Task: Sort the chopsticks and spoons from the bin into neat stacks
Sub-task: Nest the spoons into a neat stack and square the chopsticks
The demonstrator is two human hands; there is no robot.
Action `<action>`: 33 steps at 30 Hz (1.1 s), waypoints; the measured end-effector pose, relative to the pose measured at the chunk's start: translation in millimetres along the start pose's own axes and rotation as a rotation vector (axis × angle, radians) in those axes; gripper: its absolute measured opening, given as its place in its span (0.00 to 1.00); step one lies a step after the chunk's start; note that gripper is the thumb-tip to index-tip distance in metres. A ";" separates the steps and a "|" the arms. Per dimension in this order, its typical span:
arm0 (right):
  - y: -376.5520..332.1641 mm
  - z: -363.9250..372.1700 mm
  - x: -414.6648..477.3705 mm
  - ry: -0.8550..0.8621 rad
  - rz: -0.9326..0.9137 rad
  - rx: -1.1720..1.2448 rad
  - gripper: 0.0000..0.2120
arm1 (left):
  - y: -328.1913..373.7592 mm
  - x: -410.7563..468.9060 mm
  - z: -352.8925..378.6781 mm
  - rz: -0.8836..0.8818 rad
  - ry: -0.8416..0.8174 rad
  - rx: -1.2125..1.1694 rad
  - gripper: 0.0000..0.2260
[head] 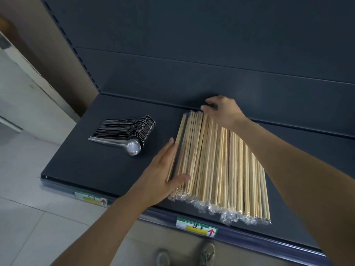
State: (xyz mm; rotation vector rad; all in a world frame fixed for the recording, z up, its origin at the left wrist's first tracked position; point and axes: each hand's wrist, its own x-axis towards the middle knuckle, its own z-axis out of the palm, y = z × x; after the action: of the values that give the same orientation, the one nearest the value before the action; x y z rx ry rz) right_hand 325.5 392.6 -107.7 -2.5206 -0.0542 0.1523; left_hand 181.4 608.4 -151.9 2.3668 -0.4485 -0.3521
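Shoes (207,254) on the floor nearest, then a green price label (196,227) on the shelf (96,166) edge. Wrapped chopsticks (221,166) lie in a fanned row on the shelf, right of centre. Left hand (163,173): fingers straight, flat against the row's left side, thumb on top. Spoons (126,131) stacked to the left, apart. Right hand (222,110) fingers bent over the row's far ends; can't tell if gripping

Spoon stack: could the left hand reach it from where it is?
Probably yes: the left hand rests against the chopsticks, and only bare shelf lies between it and the spoon stack.
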 end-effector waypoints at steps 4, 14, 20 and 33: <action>33.8 -17.2 -41.5 0.218 0.113 0.079 0.24 | 7.0 21.8 5.3 -0.188 0.028 -0.020 0.43; 69.1 20.0 -132.6 -0.009 0.413 0.027 0.41 | 10.7 47.0 13.5 -0.144 -0.152 0.345 0.42; 63.3 34.9 -126.3 -0.006 0.433 -0.105 0.39 | 12.7 46.2 14.9 -0.132 -0.185 0.400 0.39; 57.1 11.3 -147.1 -0.045 0.301 0.069 0.36 | 16.9 34.0 -8.2 0.028 -0.220 0.257 0.41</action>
State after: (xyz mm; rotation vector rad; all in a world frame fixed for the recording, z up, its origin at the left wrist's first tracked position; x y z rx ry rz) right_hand 178.3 341.7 -135.6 -2.4433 0.3089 0.3255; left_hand 211.3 587.4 -138.9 2.5781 -0.6633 -0.5758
